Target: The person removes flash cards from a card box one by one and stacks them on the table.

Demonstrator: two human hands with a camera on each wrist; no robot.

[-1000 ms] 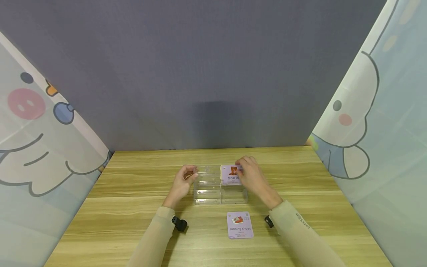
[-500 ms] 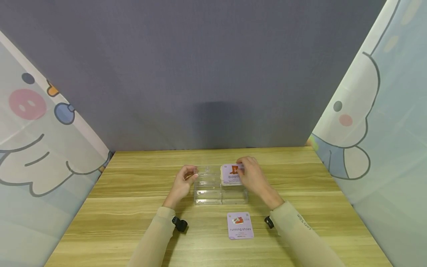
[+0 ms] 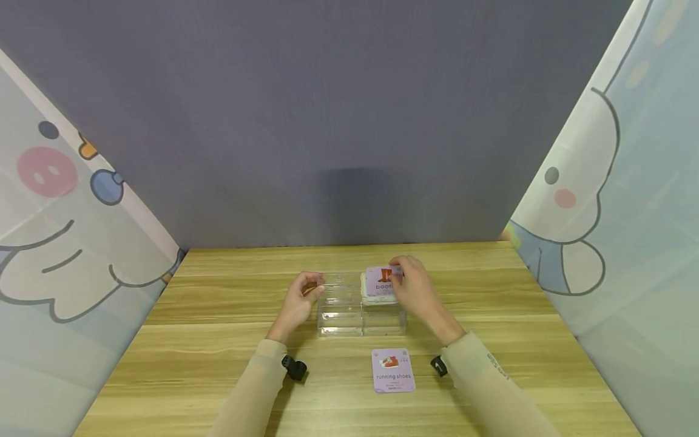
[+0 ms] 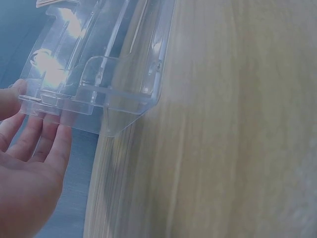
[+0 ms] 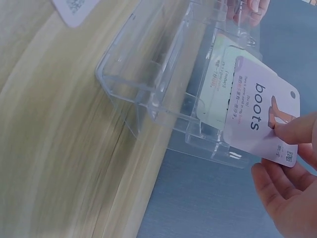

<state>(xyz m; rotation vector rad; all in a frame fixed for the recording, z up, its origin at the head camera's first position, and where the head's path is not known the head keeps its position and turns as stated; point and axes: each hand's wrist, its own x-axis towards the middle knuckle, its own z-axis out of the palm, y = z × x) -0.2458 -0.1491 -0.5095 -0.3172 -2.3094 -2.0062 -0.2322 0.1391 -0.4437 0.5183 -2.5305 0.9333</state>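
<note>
Left hand (image 3: 299, 298) steadying the clear compartment box (image 3: 360, 306), fingers loosely straight against its left wall. Right hand (image 3: 417, 290) pinching the "boots" card (image 3: 382, 282), lifted over the far-right compartment's stack. "Running shoes" card (image 3: 392, 369) already out on the worktop (image 3: 218, 364); stack remaining.

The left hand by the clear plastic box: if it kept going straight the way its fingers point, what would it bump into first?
Most likely the clear plastic compartment box itself. The left hand has its fingertips at the box's left end wall, apparently touching it already, though the clear plastic makes contact hard to judge.
</note>
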